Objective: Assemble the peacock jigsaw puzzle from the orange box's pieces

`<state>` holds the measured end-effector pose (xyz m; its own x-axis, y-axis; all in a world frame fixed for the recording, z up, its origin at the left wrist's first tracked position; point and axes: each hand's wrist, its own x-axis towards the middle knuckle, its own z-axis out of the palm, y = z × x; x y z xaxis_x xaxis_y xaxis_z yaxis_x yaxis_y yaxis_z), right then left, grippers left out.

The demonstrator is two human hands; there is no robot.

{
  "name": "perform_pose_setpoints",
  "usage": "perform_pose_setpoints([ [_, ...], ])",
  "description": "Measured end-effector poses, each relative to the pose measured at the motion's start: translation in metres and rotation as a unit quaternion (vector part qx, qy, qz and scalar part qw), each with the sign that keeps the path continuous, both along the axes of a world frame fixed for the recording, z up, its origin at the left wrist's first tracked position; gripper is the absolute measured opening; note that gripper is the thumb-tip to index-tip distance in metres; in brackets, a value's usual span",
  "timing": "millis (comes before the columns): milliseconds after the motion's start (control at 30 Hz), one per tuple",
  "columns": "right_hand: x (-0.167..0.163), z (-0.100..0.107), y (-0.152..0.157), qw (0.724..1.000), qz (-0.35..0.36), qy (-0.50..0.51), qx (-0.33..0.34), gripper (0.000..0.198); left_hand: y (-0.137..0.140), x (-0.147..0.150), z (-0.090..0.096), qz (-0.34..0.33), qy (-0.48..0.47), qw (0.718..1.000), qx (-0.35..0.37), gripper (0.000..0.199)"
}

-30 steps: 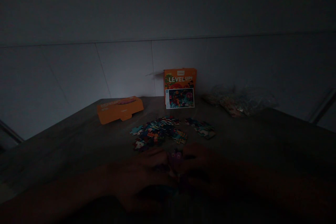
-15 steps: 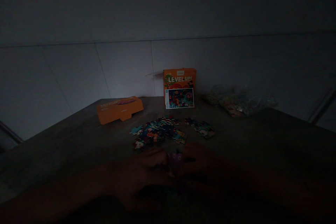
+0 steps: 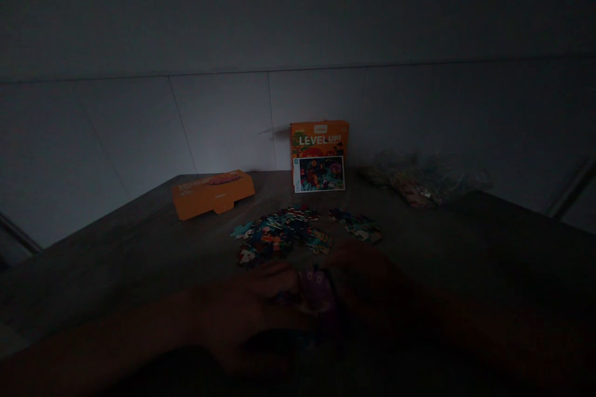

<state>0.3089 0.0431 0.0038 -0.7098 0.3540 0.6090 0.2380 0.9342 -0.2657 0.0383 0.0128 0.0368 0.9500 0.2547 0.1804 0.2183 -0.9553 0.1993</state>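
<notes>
In very dim light, a purple puzzle section with two round eyes (image 3: 317, 288) lies near the front of the table. My left hand (image 3: 242, 316) rests at its left side, fingers stretched out and apart, fingertips touching its edge. On the other side, my right hand (image 3: 367, 279) is close to the pieces; deep shadow hides its fingers, so I cannot tell whether they hold anything. Just beyond both hands is a heap of loose puzzle pieces (image 3: 279, 232), with a smaller group of pieces (image 3: 357, 226) to its right.
An orange "LEVEL UP!" box (image 3: 319, 136) stands at the back against the wall, a picture card (image 3: 321, 173) leaning on it. An orange carton piece (image 3: 212, 195) lies back left. Clear plastic bags (image 3: 419, 180) with contents lie back right on the grey table (image 3: 139, 229).
My right hand has shifted slightly away and to the right, uncovering more of the purple puzzle section. My left hand stays nearly in place.
</notes>
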Motion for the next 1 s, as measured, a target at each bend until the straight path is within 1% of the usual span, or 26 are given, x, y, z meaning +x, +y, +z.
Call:
perform_pose_setpoints([
  [67,0.001,-0.003,0.001,0.999,-0.015,0.031,0.021,0.033,0.000,0.000,0.000,0.001,0.003,1.000,-0.003,0.066],
  [167,0.001,-0.007,0.000,0.998,-0.029,0.048,0.039,0.034,0.000,0.000,-0.001,0.001,0.005,1.000,-0.005,0.065],
  [300,0.001,-0.010,-0.001,0.996,-0.051,0.056,0.036,0.035,0.000,0.000,0.000,-0.004,0.005,1.000,-0.004,0.063],
  [433,0.000,-0.008,-0.001,0.996,-0.060,0.062,0.036,0.036,0.000,0.002,0.003,-0.005,0.009,1.000,0.005,0.062],
  [567,0.000,-0.006,0.000,0.999,-0.031,0.030,0.028,0.028,0.000,0.004,0.004,-0.031,0.010,0.999,0.005,0.060],
  [667,0.000,-0.009,0.002,0.999,-0.005,0.012,0.030,0.024,0.000,0.005,0.005,-0.036,0.012,0.999,0.003,0.059],
  [800,0.000,-0.011,0.002,1.000,-0.006,0.002,0.022,0.024,-0.001,0.006,0.006,-0.034,0.009,0.999,0.005,0.060],
  [900,0.000,-0.006,0.000,1.000,-0.009,0.012,0.023,0.023,-0.001,0.005,0.005,-0.039,0.000,0.999,0.007,0.059],
  [933,-0.001,-0.003,-0.001,1.000,-0.002,0.009,0.024,0.023,-0.001,0.005,0.005,-0.041,-0.003,0.999,0.008,0.059],
  [1000,-0.002,0.003,-0.001,0.999,0.035,-0.024,0.017,0.020,0.000,0.005,0.004,-0.041,-0.005,0.999,0.010,0.060],
])
